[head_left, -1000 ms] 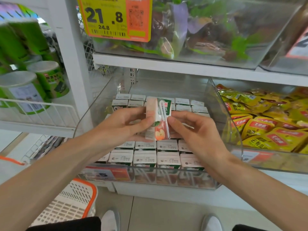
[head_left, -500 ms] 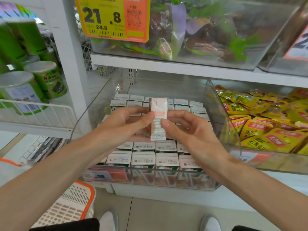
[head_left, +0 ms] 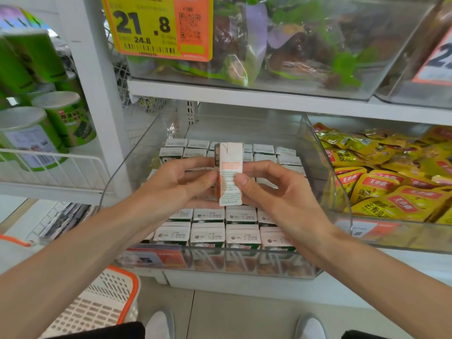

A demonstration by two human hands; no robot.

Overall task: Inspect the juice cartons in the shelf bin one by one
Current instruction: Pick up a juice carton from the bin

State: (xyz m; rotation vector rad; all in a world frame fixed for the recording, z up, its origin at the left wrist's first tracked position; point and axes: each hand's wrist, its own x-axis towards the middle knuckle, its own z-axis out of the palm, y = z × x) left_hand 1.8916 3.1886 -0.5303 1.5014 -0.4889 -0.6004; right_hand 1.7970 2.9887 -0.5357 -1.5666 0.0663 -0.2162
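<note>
Our left hand [head_left: 176, 184] pinches one side of the upright juice carton [head_left: 230, 174] and our right hand [head_left: 274, 192] the other, above the rows packed in the shelf bin [head_left: 322, 172]. If we turn it on fingertips alone, we risk dropping it.

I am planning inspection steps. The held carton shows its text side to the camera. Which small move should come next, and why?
Probably rotate the carton between the left hand and right hand to another face: both hands pinch it upright, small-print panel facing the camera.
</note>
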